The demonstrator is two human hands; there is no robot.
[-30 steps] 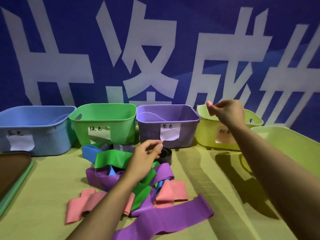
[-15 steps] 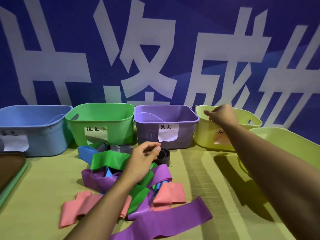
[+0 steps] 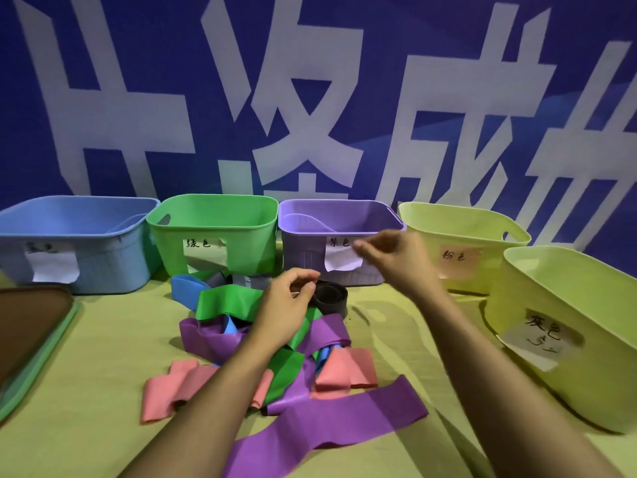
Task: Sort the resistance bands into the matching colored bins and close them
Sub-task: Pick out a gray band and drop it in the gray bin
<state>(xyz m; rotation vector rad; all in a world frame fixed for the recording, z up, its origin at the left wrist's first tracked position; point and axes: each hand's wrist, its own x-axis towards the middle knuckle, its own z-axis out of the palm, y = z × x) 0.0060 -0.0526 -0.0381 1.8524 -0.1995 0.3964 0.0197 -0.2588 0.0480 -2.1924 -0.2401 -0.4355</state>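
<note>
At frame centre, empty right hand and loosely curled left hand hover over tangled elastic resistance bands, ready to pick.

Right hand motion-blurred, finger pose unclear; it covers part of the purple bin label. Blue bin at 9 o'clock cut by the frame edge. Left hand hides bands beneath.

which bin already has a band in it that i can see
The purple bin, third from the left: a pale purple band curves inside it. The blue bin may hold one too; the others show no band.
</note>
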